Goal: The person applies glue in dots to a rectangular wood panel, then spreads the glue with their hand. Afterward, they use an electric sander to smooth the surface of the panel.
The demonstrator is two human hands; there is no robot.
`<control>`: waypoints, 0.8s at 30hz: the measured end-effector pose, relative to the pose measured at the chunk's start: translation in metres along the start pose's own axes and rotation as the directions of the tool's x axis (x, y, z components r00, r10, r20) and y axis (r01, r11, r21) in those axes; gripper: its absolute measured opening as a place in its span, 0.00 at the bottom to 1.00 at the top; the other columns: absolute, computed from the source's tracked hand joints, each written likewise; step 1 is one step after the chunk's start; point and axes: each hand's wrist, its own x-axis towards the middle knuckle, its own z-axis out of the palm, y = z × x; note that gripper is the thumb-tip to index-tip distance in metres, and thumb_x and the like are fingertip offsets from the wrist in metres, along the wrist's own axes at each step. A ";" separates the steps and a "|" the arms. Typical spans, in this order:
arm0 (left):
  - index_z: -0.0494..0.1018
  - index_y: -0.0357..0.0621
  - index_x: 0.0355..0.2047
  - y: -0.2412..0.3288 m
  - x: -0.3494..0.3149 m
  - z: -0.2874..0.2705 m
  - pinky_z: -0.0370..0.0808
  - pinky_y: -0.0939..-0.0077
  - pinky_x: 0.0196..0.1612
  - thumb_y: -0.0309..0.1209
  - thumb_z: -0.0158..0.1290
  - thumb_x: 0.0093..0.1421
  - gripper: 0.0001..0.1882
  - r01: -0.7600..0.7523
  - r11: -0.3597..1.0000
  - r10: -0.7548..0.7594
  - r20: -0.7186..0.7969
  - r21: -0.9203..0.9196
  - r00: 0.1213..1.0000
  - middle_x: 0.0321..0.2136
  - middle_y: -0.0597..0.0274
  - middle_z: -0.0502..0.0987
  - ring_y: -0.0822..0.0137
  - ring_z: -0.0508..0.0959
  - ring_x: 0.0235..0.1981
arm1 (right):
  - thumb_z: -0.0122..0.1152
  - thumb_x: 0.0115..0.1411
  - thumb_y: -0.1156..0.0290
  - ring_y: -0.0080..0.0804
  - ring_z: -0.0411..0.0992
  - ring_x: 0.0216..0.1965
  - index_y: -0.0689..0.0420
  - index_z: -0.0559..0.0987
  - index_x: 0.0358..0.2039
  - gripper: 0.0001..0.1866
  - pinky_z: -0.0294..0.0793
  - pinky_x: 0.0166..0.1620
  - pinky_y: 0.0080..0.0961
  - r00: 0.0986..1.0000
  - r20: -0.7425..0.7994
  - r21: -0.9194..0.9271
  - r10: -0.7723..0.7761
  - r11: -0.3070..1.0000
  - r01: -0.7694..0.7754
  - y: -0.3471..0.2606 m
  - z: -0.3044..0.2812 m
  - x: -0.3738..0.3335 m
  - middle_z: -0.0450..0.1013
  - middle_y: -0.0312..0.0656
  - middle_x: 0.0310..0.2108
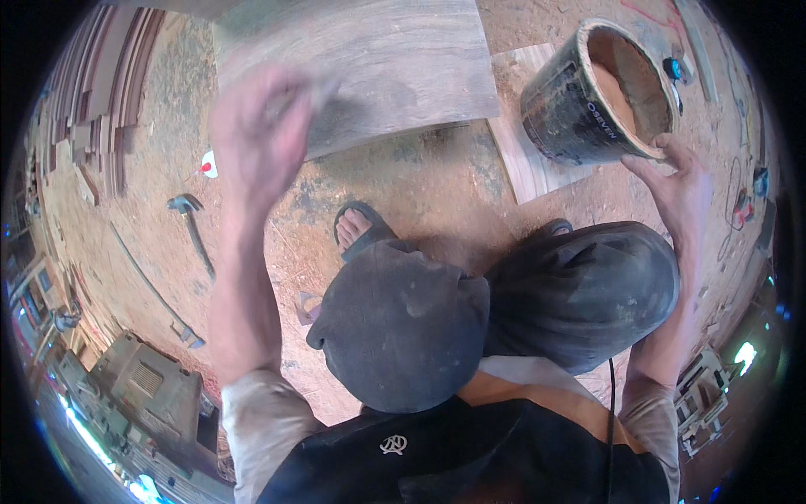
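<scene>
My left hand [264,126] is raised over the left part of a wide wooden board [420,76]. Motion smears its fingers, which look curled; a greyish blur shows at their tips, and whether they hold anything is unclear. At the right, my right hand [676,172] grips the near rim of a dark bucket [558,113], thumb outside and fingers over the edge. The bucket leans, its mouth turned to the right, and brown powdery material [617,88] shows inside. A second, paler board [533,164] lies partly under the bucket.
On the dusty floor at the left lie a hammer [193,227], a long thin bar [151,281] and a white-and-red item [209,165]. Stacked wooden strips [109,67] fill the far left. A machine-like grey case [138,382] stands at lower left. My bent knees [403,328] are in front.
</scene>
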 end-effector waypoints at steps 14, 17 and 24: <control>0.79 0.53 0.60 0.003 -0.083 0.071 0.67 0.49 0.67 0.30 0.69 0.56 0.29 -0.240 0.888 0.246 0.037 0.392 0.969 0.56 0.62 0.80 0.53 0.76 0.58 | 0.86 0.48 0.49 0.45 0.82 0.52 0.59 0.87 0.49 0.34 0.78 0.56 0.40 0.996 0.086 0.025 0.038 0.999 -0.041 -0.004 0.004 0.000 0.84 0.52 0.47; 0.72 0.53 0.70 0.006 -0.092 0.064 0.59 0.45 0.75 0.35 0.69 0.58 0.38 -0.217 0.903 0.172 0.152 0.371 0.973 0.64 0.60 0.75 0.50 0.70 0.66 | 0.87 0.45 0.47 0.48 0.82 0.50 0.57 0.87 0.47 0.35 0.79 0.54 0.42 0.996 0.090 0.024 -0.002 1.000 0.000 0.000 0.006 -0.002 0.84 0.51 0.44; 0.66 0.54 0.75 0.006 -0.080 0.056 0.51 0.42 0.80 0.44 0.68 0.61 0.43 -0.251 0.902 0.158 0.273 0.351 0.949 0.70 0.59 0.71 0.49 0.66 0.73 | 0.87 0.44 0.49 0.49 0.81 0.48 0.57 0.87 0.46 0.33 0.78 0.52 0.43 0.989 0.069 -0.025 -0.133 0.991 0.135 -0.004 0.005 -0.003 0.83 0.49 0.41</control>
